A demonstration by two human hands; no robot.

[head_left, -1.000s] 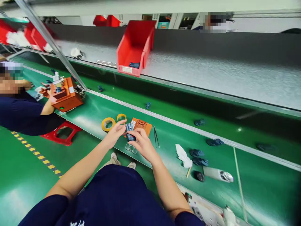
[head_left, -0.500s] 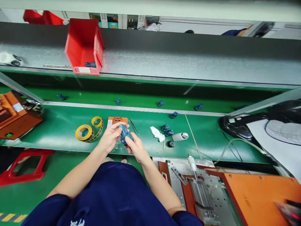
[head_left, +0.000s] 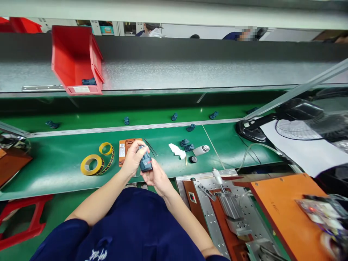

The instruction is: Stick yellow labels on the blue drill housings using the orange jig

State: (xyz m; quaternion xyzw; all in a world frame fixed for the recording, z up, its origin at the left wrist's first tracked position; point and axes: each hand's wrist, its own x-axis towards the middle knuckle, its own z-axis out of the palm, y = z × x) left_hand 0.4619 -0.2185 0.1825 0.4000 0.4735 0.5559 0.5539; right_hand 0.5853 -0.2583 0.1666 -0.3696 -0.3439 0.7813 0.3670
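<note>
Both of my hands hold one dark blue part (head_left: 145, 162) with a small red mark, in front of my chest. My left hand (head_left: 132, 158) wraps its upper left side. Pressed against its lower right side are the fingers of my right hand (head_left: 157, 175). Just behind my left hand lies an orange fixture (head_left: 122, 152) with a white label, with black tweezers (head_left: 151, 148) beside it. Left of these is a roll of yellow tape (head_left: 85, 166). To the right sit a white cloth (head_left: 176, 150), similar blue parts (head_left: 189, 147), a silver bottle (head_left: 200, 150) and a black cap (head_left: 193, 159).
On the shelf stands a red bin (head_left: 77, 58) with a blue part inside. More blue parts (head_left: 174, 117) are spaced along the back strip. A black fan (head_left: 252, 132) stands right, a metal press (head_left: 231, 206) nearer. A red stool (head_left: 35, 217) is lower left. People show beyond the shelf.
The blue part has been turned in my hands, so its red mark now shows. The camera view has shifted, moving the bench and bin leftward in the picture.
</note>
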